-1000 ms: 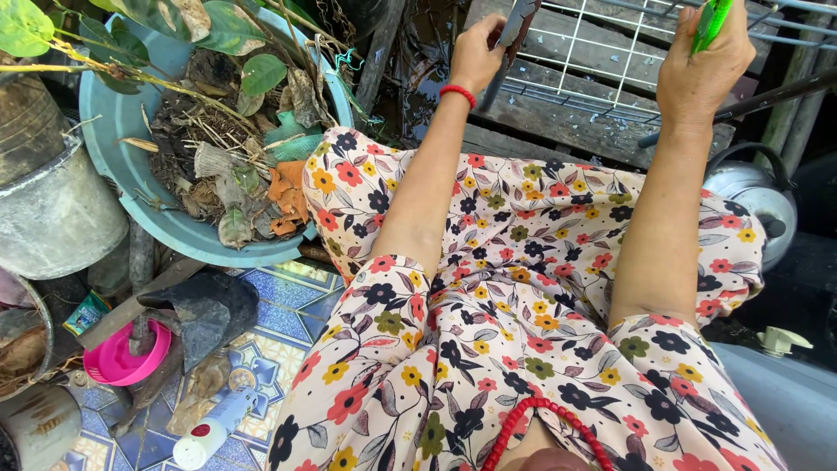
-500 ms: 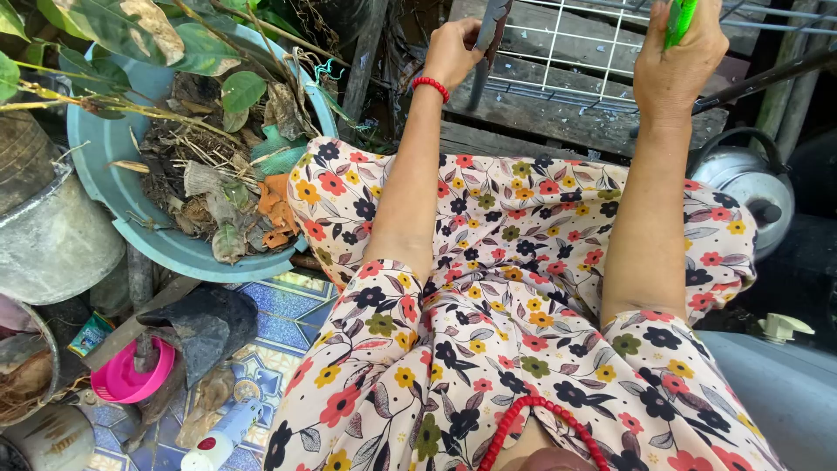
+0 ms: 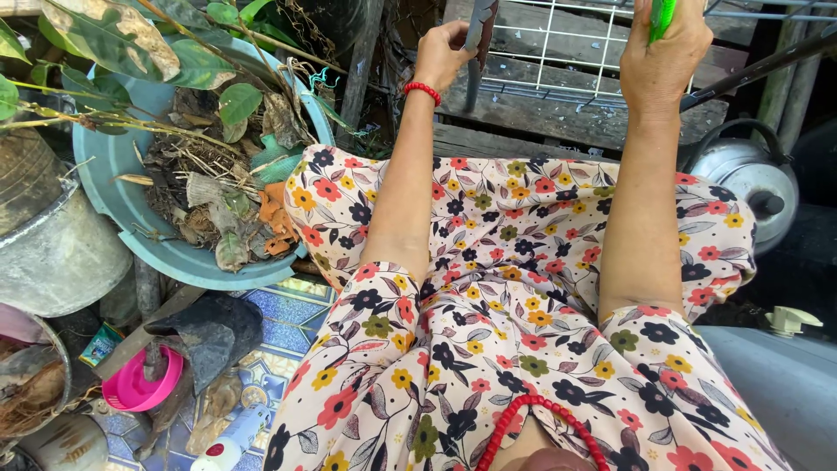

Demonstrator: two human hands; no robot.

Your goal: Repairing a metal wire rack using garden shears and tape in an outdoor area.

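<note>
My left hand (image 3: 446, 48), with a red bead bracelet at the wrist, grips a dark metal bar (image 3: 475, 52) at the edge of a white wire grid (image 3: 558, 48). My right hand (image 3: 667, 52) is closed around a bright green handle (image 3: 661, 17) that runs out of the top of the view. Both arms reach forward over my lap, which is covered by a floral dress. The grid lies on weathered wooden planks (image 3: 558, 113).
A light blue tub (image 3: 118, 170) with a leafy plant, dry leaves and scraps stands at the left. A metal bucket (image 3: 52, 253) sits at the far left, a pink lid (image 3: 139, 388) and a white bottle (image 3: 231, 440) below. A metal kettle (image 3: 754, 183) stands at the right.
The view has shifted slightly so the hands sit a little higher and further left in the frame. Both hands keep the same holds.
</note>
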